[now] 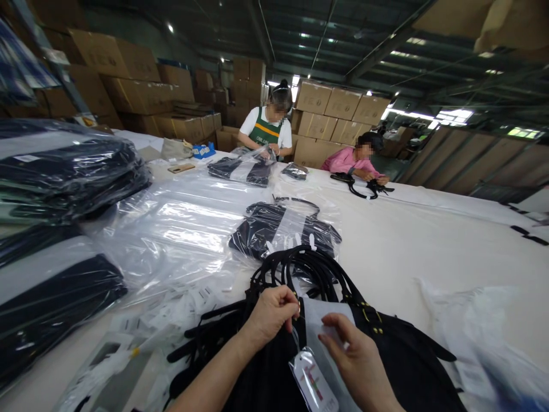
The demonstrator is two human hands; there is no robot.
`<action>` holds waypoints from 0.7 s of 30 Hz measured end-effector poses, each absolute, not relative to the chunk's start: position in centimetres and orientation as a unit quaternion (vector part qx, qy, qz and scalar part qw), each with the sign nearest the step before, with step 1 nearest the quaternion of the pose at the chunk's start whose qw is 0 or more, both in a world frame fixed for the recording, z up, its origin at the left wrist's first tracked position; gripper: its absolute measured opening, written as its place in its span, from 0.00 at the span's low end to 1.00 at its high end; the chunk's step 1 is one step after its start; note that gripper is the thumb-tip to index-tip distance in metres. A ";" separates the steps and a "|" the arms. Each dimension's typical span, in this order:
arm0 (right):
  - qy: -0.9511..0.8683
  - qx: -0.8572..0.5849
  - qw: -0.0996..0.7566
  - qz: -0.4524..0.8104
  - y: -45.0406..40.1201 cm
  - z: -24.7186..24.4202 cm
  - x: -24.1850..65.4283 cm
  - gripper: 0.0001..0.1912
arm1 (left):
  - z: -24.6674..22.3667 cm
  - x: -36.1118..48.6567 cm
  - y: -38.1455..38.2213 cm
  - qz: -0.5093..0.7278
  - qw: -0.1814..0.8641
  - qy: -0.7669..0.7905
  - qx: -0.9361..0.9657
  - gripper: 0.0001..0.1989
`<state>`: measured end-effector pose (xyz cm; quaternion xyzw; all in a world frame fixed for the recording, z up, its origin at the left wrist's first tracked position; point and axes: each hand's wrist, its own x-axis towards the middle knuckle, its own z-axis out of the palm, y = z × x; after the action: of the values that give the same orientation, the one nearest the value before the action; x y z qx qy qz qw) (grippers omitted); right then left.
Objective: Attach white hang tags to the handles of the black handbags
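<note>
Black handbags [403, 349] lie stacked right in front of me, their looped handles [317, 263] pointing away. A pale grey strip [328, 312] wraps the top bag. My left hand [274, 315] is closed in a pinch at the bag's handle base, on the thin cord of a hang tag. The white hang tag [314, 382], in a clear sleeve, dangles below it on the bag. To the right, my right hand [355, 355] hovers over the grey strip, thumb and forefinger apart, with nothing seen between them.
Plastic-wrapped dark bags [64, 171] are piled at the left. Clear plastic sheets [171, 229] and another wrapped bag [285, 229] lie ahead. Loose white tags [163, 320] are at lower left, crumpled plastic [480, 332] at right. Across the white table [412, 246], two people handle bags.
</note>
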<state>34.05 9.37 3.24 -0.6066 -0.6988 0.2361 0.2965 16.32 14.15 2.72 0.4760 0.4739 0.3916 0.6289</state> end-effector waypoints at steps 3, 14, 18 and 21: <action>-0.793 -0.524 0.306 -0.047 9.4 3.0 33.3 0.12 | 2.4 16.7 13.7 0.389 0.618 0.485 0.482 0.06; -0.887 -0.399 0.222 -0.066 6.3 -1.7 34.0 0.16 | 0.1 16.5 11.9 0.395 0.563 0.522 0.504 0.07; -0.864 -0.444 0.238 -0.007 7.0 -0.7 34.1 0.17 | 0.2 16.5 11.9 0.398 0.559 0.533 0.495 0.07; -0.850 -0.479 0.219 -0.007 7.7 -0.6 33.6 0.15 | 0.2 16.5 12.0 0.394 0.557 0.535 0.499 0.07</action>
<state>33.59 7.70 -0.61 -0.4786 -0.8504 -0.0065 0.2185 16.46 11.97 0.21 0.4991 0.5346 0.3941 0.5566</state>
